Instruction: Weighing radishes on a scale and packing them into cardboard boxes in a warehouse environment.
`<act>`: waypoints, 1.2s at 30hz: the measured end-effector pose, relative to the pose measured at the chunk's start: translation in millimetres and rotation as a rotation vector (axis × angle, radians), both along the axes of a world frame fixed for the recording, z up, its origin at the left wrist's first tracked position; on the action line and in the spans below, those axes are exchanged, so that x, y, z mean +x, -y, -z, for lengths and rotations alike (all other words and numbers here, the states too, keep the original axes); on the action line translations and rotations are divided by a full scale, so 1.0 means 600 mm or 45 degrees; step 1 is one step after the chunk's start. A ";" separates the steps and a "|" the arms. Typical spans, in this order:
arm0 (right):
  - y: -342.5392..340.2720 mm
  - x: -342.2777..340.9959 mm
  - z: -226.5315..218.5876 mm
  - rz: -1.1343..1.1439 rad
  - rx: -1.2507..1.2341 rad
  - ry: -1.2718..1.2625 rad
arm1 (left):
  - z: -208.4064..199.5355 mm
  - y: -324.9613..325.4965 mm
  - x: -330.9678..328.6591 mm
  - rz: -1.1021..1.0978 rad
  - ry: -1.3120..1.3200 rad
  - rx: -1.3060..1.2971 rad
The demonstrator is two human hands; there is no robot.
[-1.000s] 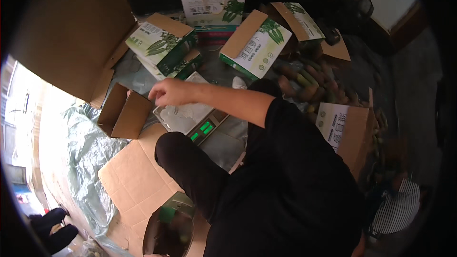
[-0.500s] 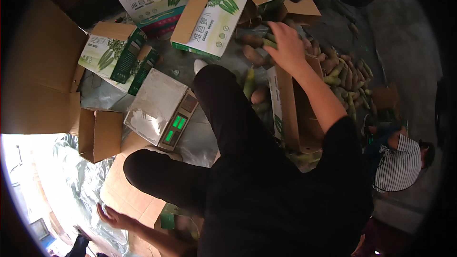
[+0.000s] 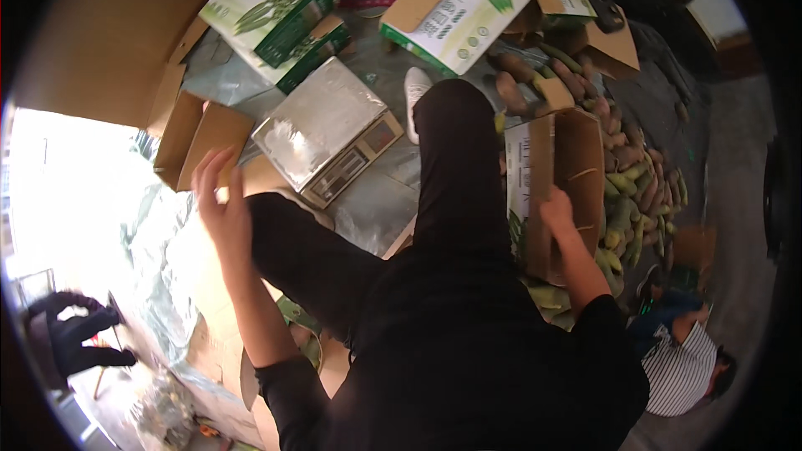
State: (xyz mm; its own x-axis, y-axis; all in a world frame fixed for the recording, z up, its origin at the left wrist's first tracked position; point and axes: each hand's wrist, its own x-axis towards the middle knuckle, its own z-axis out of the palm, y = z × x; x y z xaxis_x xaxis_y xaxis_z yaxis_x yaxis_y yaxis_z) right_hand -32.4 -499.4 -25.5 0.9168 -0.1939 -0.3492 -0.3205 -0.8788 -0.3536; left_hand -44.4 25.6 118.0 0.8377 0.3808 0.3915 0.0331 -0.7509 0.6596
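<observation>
My right hand (image 3: 557, 210) is curled over the wall of an open cardboard box (image 3: 541, 188), gripping it beside my right thigh. Flaps and brown inner walls show in that box, and a printed white side faces my leg. My left hand (image 3: 221, 209) is raised above my left knee, fingers apart and holding nothing. Beyond it is a flat scale (image 3: 322, 121) with a metal top and a display panel. A heap of long green and reddish-brown root vegetables, radish-like (image 3: 626, 175), lies right of the gripped box; a few more (image 3: 511, 92) lie beyond it.
Printed green-and-white boxes (image 3: 455, 12) stand along the far side, some stacked at far left (image 3: 266, 12). A small open brown carton (image 3: 200, 138) sits left of the scale. A person in a striped shirt (image 3: 681, 372) sits at lower right; dark-clothed legs (image 3: 79, 334) show at lower left.
My right hand has come back from the far vegetables to the box wall. My left hand has risen from the lower left toward the scale. The whole view has shifted.
</observation>
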 end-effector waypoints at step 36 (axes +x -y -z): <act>-0.699 0.226 -0.108 -1.566 0.053 0.396 | 0.049 -0.023 0.021 -0.215 0.229 0.362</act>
State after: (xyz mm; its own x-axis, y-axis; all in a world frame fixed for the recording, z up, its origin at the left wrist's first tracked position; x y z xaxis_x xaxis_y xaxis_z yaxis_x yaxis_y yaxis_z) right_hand 103.3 -79.8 39.1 0.5274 0.8465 -0.0731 0.7975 -0.5228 -0.3011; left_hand -31.7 39.1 88.4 0.6804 0.3627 0.6367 0.0749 -0.8988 0.4320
